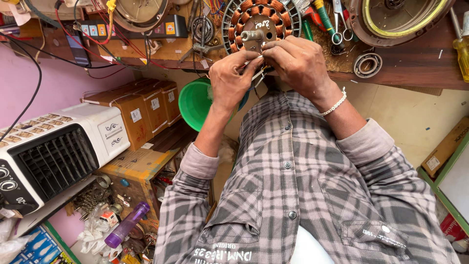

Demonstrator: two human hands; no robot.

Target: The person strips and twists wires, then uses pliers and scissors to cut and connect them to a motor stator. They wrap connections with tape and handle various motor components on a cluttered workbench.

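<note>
Head view: we pinched thin wire ends with our left hand and right hand, at six o'clock of the copper-wound stator.

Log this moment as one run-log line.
left hand: pinching thin wires | right hand: pinching the same wires | wires at: round copper-wound fan stator on wooden bench | below: green plastic bowl

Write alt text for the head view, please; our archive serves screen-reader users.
Seen from above, a person's left hand and right hand pinch thin wires at the near edge of a copper-wound motor stator on a cluttered wooden workbench. A green plastic bowl and a white air cooler sit below.
</note>
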